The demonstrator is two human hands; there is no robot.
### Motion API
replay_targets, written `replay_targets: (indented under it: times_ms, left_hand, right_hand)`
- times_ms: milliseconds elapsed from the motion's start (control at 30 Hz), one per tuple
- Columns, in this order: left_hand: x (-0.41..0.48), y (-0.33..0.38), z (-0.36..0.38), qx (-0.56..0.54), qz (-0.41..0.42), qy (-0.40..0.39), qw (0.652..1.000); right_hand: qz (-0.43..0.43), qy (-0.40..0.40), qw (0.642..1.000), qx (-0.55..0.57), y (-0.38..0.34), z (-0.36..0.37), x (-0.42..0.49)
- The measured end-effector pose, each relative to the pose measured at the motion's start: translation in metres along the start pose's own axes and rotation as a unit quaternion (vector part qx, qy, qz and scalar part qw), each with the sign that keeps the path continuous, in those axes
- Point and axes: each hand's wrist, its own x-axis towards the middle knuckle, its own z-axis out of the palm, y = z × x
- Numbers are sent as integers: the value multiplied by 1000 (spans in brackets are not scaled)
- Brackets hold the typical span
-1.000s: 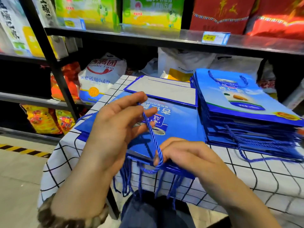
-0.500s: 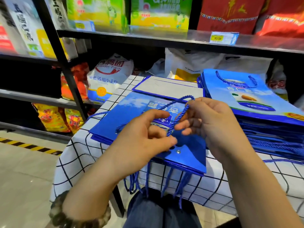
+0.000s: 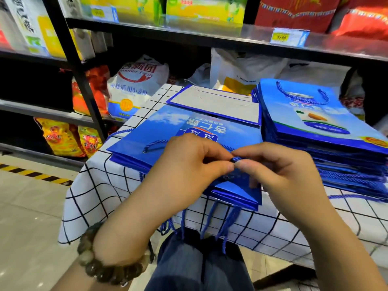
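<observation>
Blue cord (image 3: 236, 159) is sitting pinched between both grips, just above the near part of the top paper bag (image 3: 168, 131). The left grip (image 3: 189, 164) is grasping the cord between thumb and forefinger, and the right grip (image 3: 279, 171) is pinching the same short stretch from the other side, so the fingertips are almost touching. To the left, the cord is running in a loop to an eyelet in the bag. The bag is lying flat on a pile of like bags on the counter (image 3: 100, 185), which is wearing a checked cloth. Loose cord ends (image 3: 226, 223) are hanging over the counter's near edge. A taller stack of blue bags (image 3: 315, 122) is lying just to the right. A beaded bracelet (image 3: 109, 263) is circling the left wrist.
</observation>
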Motion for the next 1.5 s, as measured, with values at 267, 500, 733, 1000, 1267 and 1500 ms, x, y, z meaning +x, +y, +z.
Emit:
replay_targets:
  times_ms: [267,500,733,1000,1267,1500]
  left_hand:
    - [-14,-26,-35,252,43,-45,966]
    - [-17,-35,-35,197,44,6,979]
    - [-16,-35,-32,183,53,47,981]
    - [-15,-34,-31,199,78,76,974]
    - [-12,-34,-28,191,66,121,972]
    - [-9,-18,-11,192,107,255,942]
  right_hand:
    - [-22,-57,990,-124,11,-5,0]
    - [11,-39,991,-126,16,2,3]
    - [20,-60,986,-156,14,-3,4]
    - [7,-79,979,-190,10,-6,6]
    - [-9,-172,962,-214,2,-12,9]
    - [1,-168,945,-279,-4,-11,3]
